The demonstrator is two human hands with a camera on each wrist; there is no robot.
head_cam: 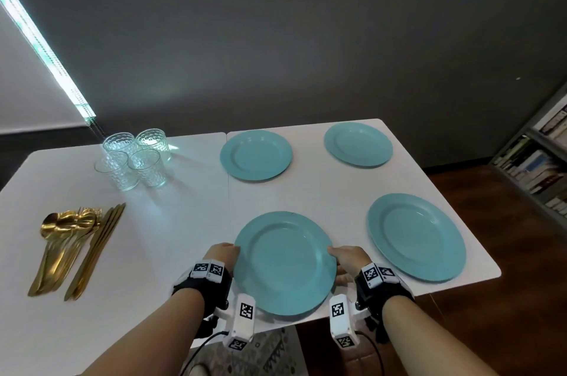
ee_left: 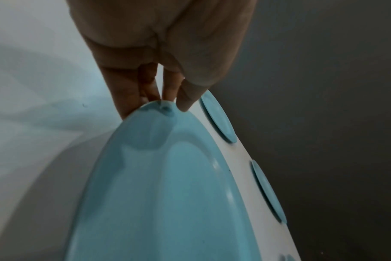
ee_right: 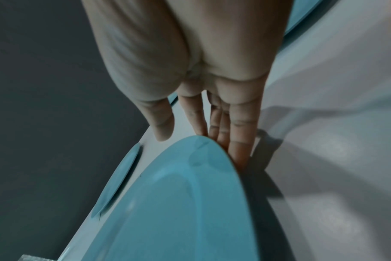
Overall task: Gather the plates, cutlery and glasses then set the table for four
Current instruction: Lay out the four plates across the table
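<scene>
Four teal plates lie on the white table [head_cam: 171, 237]. Both hands are on the near-left plate [head_cam: 285, 262]. My left hand [head_cam: 224, 253] pinches its left rim: the fingers [ee_left: 132, 98] go under the plate [ee_left: 156, 185] and the thumb tip sits at the edge. My right hand [head_cam: 343, 256] has straight fingers [ee_right: 237, 137] under the right rim of the plate [ee_right: 174, 203], with the thumb lifted off it. A shadow shows under that side. The other plates sit near right [head_cam: 416, 237], far left [head_cam: 256, 155] and far right [head_cam: 358, 144].
Several clear textured glasses [head_cam: 132, 158] cluster at the table's far left. Gold cutlery [head_cam: 73, 247] lies in a pile at the left. A bookshelf [head_cam: 540, 161] stands to the right over wooden floor. A dark wall is behind the table.
</scene>
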